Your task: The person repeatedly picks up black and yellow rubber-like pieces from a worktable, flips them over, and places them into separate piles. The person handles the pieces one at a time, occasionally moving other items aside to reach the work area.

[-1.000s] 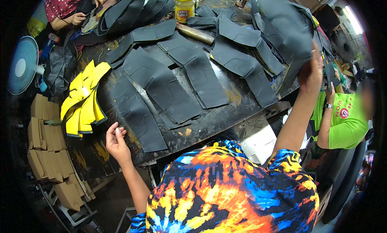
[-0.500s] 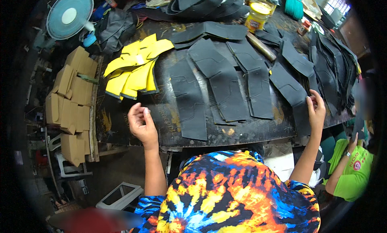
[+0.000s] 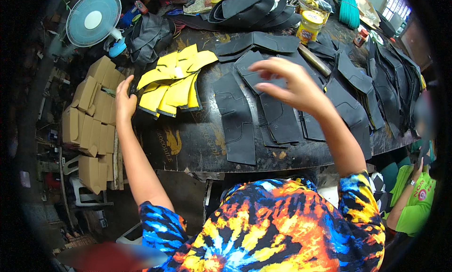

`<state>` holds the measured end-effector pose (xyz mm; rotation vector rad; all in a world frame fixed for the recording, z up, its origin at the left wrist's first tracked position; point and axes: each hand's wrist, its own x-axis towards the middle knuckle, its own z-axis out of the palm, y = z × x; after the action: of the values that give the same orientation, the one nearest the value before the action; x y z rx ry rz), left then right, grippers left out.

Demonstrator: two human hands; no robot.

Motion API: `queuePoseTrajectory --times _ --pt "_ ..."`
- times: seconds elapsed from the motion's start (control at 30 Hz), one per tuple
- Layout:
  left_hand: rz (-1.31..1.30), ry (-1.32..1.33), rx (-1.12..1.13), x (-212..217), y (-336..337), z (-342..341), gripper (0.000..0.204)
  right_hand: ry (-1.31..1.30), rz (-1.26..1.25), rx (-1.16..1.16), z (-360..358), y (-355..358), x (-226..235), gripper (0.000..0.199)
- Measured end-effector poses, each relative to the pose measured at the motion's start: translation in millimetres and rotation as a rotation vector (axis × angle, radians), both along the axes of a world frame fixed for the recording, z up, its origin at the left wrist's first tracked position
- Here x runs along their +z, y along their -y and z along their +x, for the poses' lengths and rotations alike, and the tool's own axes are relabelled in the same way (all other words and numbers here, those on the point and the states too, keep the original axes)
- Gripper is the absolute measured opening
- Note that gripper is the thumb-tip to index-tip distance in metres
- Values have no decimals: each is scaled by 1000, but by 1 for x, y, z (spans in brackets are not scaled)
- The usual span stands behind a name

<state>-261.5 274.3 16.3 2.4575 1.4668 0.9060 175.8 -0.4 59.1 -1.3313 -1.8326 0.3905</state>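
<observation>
Yellow cut pieces (image 3: 173, 83) lie in an overlapping stack on the left part of a dark, worn surface (image 3: 193, 142), seen from above over the shoulders of a person in a bright tie-dye shirt. The left hand (image 3: 124, 101) rests at the left edge of this surface, touching or just beside the yellow stack, fingers loosely extended and holding nothing that can be seen. The right hand (image 3: 288, 85) hovers above the middle of the surface with fingers spread and slightly curled, empty, over a row of black cut pieces (image 3: 256, 107) laid side by side and partly overlapping. More black pieces (image 3: 376, 79) fan along the right edge. A jar with a yellow lid (image 3: 310, 26) stands near the far edge, with a metal rod (image 3: 314, 60) lying just in front of it. Off the surface to the left, flat brown cardboard boxes (image 3: 92, 121) are stacked, and a blue fan (image 3: 93, 19) stands behind them.
</observation>
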Motion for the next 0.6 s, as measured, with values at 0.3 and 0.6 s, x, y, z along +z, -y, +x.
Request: queuePoseTrajectory --times 0.3,0.6 --pt "141 608 -118 9 2 56 11 143 59 27 -84 -110 -60 85" --pt "885 351 48 95 69 109 12 163 -11 -87 -112 -138 -71 115"
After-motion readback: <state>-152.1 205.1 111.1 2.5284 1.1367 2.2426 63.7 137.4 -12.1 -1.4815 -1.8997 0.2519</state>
